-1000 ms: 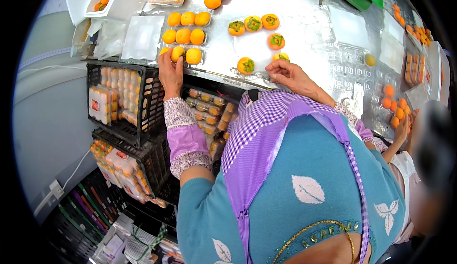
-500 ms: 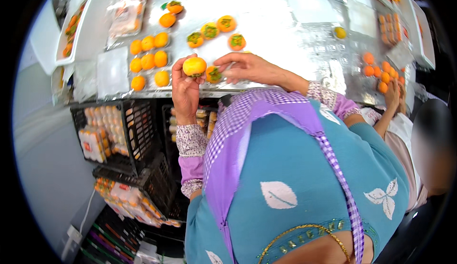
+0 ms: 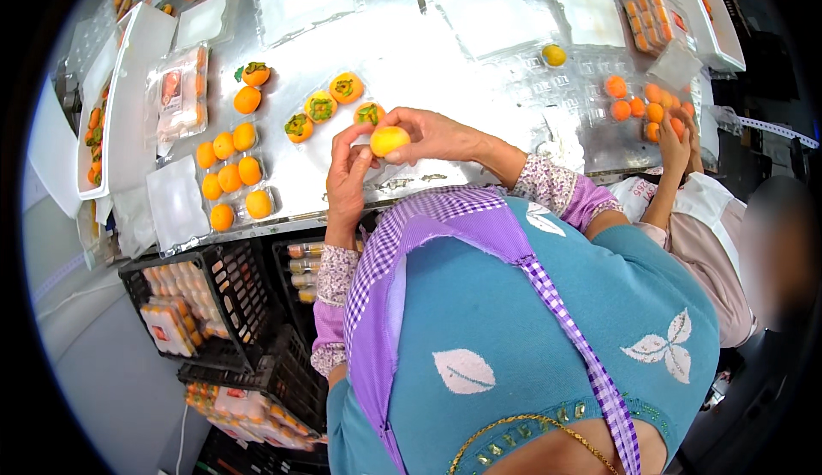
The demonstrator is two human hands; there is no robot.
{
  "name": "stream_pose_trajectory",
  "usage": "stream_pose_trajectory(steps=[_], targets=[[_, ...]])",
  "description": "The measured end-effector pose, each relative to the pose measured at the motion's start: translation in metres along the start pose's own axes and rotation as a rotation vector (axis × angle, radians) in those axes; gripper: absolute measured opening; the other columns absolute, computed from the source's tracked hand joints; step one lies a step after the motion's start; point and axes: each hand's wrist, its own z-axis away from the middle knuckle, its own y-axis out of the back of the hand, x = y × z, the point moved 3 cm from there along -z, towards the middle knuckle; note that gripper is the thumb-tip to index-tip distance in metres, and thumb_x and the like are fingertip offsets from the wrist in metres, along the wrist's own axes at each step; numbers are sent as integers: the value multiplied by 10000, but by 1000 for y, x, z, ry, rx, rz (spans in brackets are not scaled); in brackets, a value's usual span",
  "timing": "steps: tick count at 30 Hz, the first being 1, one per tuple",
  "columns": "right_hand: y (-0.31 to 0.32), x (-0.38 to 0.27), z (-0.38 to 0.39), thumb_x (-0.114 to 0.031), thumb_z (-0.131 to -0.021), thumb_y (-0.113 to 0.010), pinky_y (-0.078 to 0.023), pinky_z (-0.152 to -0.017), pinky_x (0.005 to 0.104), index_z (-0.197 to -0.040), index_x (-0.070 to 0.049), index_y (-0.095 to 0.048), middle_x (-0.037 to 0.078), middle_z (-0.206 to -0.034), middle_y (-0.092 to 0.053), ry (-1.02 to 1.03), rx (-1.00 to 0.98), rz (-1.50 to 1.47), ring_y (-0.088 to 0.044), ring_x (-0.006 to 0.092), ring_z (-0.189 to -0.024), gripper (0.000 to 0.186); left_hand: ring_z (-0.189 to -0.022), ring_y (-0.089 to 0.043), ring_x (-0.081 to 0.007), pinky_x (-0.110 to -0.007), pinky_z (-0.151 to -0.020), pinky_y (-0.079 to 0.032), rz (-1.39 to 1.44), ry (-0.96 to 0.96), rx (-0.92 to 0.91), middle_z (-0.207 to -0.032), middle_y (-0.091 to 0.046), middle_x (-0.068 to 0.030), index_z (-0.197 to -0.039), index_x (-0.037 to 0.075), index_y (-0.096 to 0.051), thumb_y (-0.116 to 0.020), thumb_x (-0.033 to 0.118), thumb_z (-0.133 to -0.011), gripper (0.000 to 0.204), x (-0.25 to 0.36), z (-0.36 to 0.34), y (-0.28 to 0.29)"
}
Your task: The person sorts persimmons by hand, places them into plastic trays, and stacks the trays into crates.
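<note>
- White box (image 3: 147, 72): left of and beyond the clear tray (image 3: 241, 211), with orange fruit inside.
- White pad (image 3: 177, 203): just left of the clear tray, on the metal worktop (image 3: 398, 47).
- Closed pack (image 3: 188, 115): lies flat beyond the clear tray, fruit showing along its edge.
- Black crate (image 3: 248, 291): lower than the clear tray and nearer the body, holding filled packs.
- The clear tray itself: eight orange fruits in three rows; the nearest row has a gap at its middle.
- Loose pair of persimmons (image 3: 247, 100): beyond the clear tray.
- Group of persimmons (image 3: 320, 107): right of and beyond the clear tray, four visible, green caps up.
- Left hand (image 3: 347, 175): right of the clear tray; grip narrow, thumb and forefinger against the held persimmon's left side.
- Held persimmon (image 3: 390, 142): yellow-orange, right of the clear tray, raised between both hands.
- Right hand (image 3: 445, 137): farther right of the clear tray; grip closed around the held persimmon, fingers above, thumb below.
</note>
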Motion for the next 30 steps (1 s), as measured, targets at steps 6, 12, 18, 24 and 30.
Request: stream_pose_trajectory(steps=[6, 12, 18, 24, 30], targets=[[48, -29, -34, -204, -746, -751, -460, -875, 346, -1180, -66, -511, 115, -1099, -571, 362, 459, 803, -554, 235, -1018, 515, -902, -567, -104, -246, -766, -448, -48, -13, 206, -1120, -566, -48, -1267, 21, -490, -546, 136, -934, 357, 1, 4, 14], [67, -28, -75, -261, -691, -777, -386, -869, 411, -1103, -86, -567, 106, -1055, -492, 418, 766, 1288, -456, 300, -1006, 494, -780, -534, -63, -206, -706, -421, -80, -45, 274, -929, -599, -15, -1216, 15, -520, -556, 93, -928, 301, 3, 13, 30], [55, -14, -76, -307, -743, -734, -350, -886, 415, -1116, -37, -564, 117, -1053, -511, 424, 827, 1494, -448, 280, -1017, 491, -791, -553, -80, -220, -702, -448, -129, -59, 372, -985, -592, -24, -1191, 20, -525, -550, 71, -918, 279, 1, 14, 46], [50, -14, -69, -312, -773, -704, -349, -893, 419, -1137, -29, -559, 115, -1027, -516, 427, 789, 1526, -457, 280, -1004, 484, -775, -555, -60, -198, -669, -434, -148, -33, 402, -899, -608, -10, -1186, 30, -562, -567, 100, -921, 274, -4, 6, 50], [58, -22, -71, -353, -724, -746, -356, -876, 416, -1108, -52, -562, 112, -1007, -509, 363, 752, 1452, -460, 285, -985, 521, -766, -555, -56, -189, -655, -423, -127, -43, 406, -899, -607, -4, -1178, 30, -569, -573, 99, -917, 269, -8, 2, 52]])
